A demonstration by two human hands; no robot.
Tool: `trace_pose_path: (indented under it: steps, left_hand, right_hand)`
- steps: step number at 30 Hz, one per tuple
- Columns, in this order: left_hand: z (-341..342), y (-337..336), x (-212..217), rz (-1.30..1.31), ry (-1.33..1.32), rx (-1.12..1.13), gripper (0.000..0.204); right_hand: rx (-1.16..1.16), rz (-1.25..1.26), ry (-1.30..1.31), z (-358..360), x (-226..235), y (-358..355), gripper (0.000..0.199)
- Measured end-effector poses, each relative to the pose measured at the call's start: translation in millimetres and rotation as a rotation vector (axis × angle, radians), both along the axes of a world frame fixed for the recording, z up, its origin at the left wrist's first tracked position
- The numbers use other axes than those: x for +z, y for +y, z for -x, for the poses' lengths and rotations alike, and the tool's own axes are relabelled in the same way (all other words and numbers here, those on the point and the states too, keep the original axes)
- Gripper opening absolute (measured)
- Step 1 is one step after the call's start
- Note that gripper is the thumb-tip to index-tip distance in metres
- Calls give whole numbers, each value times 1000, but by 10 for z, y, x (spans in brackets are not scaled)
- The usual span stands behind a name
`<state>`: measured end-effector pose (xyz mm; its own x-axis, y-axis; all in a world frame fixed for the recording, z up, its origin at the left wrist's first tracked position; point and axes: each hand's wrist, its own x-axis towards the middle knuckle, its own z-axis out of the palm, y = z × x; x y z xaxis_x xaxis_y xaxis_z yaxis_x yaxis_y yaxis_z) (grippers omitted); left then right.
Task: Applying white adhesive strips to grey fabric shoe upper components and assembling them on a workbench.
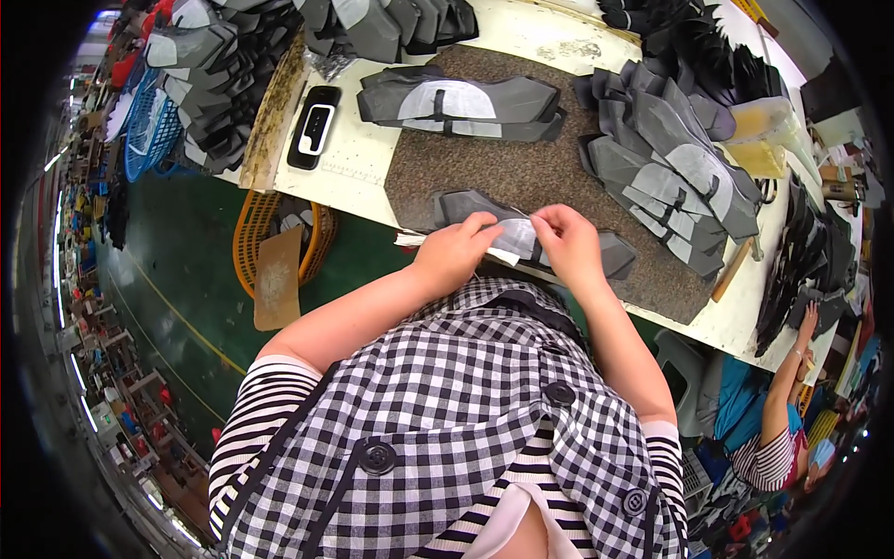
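On the near edge of a brown speckled mat lies a dark grey, wing-shaped piece (610, 253) that looks like a shoe upper, with a pale patch in its middle. My left hand (454, 250) rests at its left part, fingers curled and thumb and fingertips pressed on the material. My right hand (570, 244) pinches at its upper edge, right of the patch; anything small between the fingertips is too fine to make out. White strips (503, 255) show under the piece's near edge. Farther off, a similar stack of grey uppers (461, 104) lies on the mat (438, 166).
More grey uppers fan out in a pile (675, 177) on the right, with others at the back left (219, 74). A black phone-like device (315, 128) lies on the white table (358, 172). An orange basket (250, 244) stands below left. Another person's arm (787, 382) reaches in at right.
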<state>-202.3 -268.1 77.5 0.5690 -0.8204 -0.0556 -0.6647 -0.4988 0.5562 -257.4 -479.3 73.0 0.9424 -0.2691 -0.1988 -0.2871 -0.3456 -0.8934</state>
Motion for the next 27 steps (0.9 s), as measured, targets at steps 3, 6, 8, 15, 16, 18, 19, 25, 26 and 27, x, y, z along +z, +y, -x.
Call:
trace_pose_path:
  steps: [3, 6, 8, 15, 16, 18, 19, 25, 26, 27]
  left_hand:
    - [-24, 63, -139, -21, -235, 116, 46]
    - [-19, 136, -364, 12, -236, 125, 46]
    - [-25, 158, -400, 41, -254, 127, 45]
    - [-33, 158, -403, 5, -302, 94, 47]
    - [-36, 154, -396, 7, -300, 92, 47]
    - [-44, 138, -380, -53, -256, 65, 52]
    - [-46, 125, -360, -52, -254, 61, 52]
    - [-38, 6, -236, -173, -66, 96, 74]
    - [-30, 3, -233, -170, -59, 83, 74]
    - [-31, 1, -224, -173, -69, 86, 75]
  right_hand:
    - [27, 95, -15, -261, -88, 275, 14]
    - [58, 201, 50, -339, -159, 400, 16]
    - [77, 295, 79, -343, -177, 427, 16]
    - [77, 335, 80, -350, -229, 416, 17]
    - [84, 306, 96, -354, -224, 412, 17]
    - [87, 277, 116, -342, -217, 395, 17]
    - [97, 291, 102, -333, -212, 381, 17]
    - [45, 394, 137, 114, 128, -108, 16]
    - [18, 392, 184, 230, 146, -216, 16]
    - [8, 395, 195, 307, 145, -319, 16]
